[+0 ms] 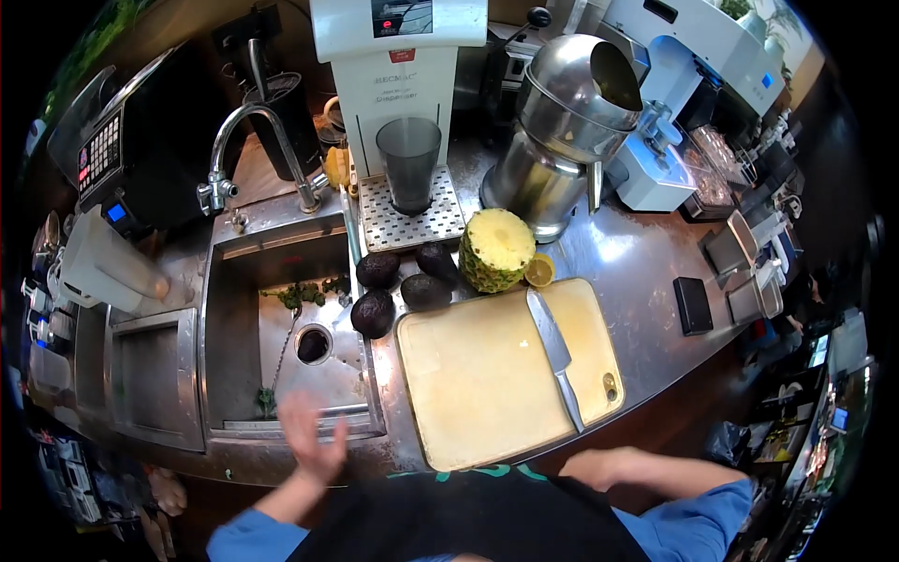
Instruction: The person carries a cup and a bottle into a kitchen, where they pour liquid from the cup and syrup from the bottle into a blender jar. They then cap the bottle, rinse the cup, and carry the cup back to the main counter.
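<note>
One knife (558, 357); seemingly four avocados (425, 292)

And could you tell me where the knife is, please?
In the head view, the knife lies on the right half of the cutting board, tip near the cut lemon.

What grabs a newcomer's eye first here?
Probably the cut pineapple, its pale face up at the far edge of the cutting board. Then the knife lying right of the board's middle, and the four dark avocados between sink and pineapple.
</note>
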Available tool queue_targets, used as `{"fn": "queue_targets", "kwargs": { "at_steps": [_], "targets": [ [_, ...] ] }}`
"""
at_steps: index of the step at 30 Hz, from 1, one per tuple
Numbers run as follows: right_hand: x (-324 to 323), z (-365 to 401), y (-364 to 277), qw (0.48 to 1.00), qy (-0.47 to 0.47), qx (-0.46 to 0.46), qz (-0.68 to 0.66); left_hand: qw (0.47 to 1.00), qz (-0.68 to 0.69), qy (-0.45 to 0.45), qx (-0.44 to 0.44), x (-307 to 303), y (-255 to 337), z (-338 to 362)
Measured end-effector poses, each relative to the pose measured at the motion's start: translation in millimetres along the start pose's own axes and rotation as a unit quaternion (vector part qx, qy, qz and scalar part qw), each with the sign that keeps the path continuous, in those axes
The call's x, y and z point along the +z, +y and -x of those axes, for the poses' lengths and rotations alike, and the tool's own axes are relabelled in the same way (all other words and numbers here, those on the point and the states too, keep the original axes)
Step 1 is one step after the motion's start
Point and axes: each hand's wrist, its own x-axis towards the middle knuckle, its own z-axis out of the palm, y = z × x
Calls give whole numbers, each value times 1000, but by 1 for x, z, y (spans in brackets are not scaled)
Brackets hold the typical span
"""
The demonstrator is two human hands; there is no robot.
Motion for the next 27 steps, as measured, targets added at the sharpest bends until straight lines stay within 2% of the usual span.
{"fn": "queue_targets", "kwargs": {
  "at_steps": [2, 3, 4, 5, 6, 7, 9, 11, 12, 14, 15, 19, 22, 24, 27],
  "targets": [
    [-100, 54, -82, 993, 23, 94, 74, 998, 7, 59, -21, -3, -4, -83],
    [-114, 64, -77, 969, 173, 121, 127, 997, -9, 74, 7, 6, -12, -117],
    [-136, 64, -67, 928, 281, 84, 229, 997, 20, 77, -6, 17, -14, -150],
    [-168, 72, -94, 873, 353, 143, 304, 995, 48, 81, -18, 30, -14, -182],
    [-197, 74, -107, 805, 472, 113, 342, 994, 79, 74, -33, 51, -23, -210],
    [-230, 73, -108, 673, 593, 26, 441, 985, 148, 28, -88, 70, -29, -237],
    [-295, 73, -135, 493, 697, -13, 520, 964, 209, -34, -164, 103, -26, -289],
    [-344, 77, -154, 408, 739, -21, 536, 948, 278, -30, -153, 132, -23, -322],
    [-366, 75, -157, 382, 754, -30, 534, 937, 317, -31, -140, 142, -19, -332],
    [-402, 64, -158, 334, 773, -36, 538, 935, 327, 7, -138, 160, -13, -342],
    [-410, 58, -159, 332, 774, -37, 539, 932, 332, 40, -138, 170, -13, -345],
    [-428, 45, -161, 314, 774, -57, 547, 908, 405, 63, -90, 201, -10, -353],
    [-434, 46, -160, 279, 782, -53, 555, 892, 441, 7, -101, 189, 4, -355],
    [-423, 55, -171, 349, 779, -79, 515, 898, 432, 16, -85, 185, 8, -358],
    [-426, 59, -172, 337, 772, -84, 532, 904, 409, 53, -114, 175, 10, -365]
  ]
}}
